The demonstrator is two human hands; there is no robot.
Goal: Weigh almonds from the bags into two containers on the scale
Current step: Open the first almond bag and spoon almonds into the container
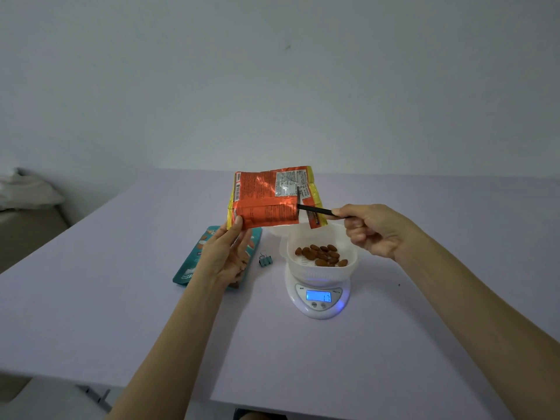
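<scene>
My left hand (225,256) holds an orange foil almond bag (266,198) by its lower left corner, raised above the table. My right hand (368,228) grips the black handle of a utensil (315,210) whose tip reaches into the bag's open right end. Below the bag's mouth a white container (321,269) with several almonds (321,255) stands on a white digital scale (318,298). The scale's blue display is lit. A teal bag (194,262) lies flat on the table under my left hand.
A small teal binder clip (265,260) lies between the teal bag and the scale. Behind the container another white rim (277,230) shows, partly hidden by the orange bag. The pale table (303,359) ends close to me; bedding is at far left.
</scene>
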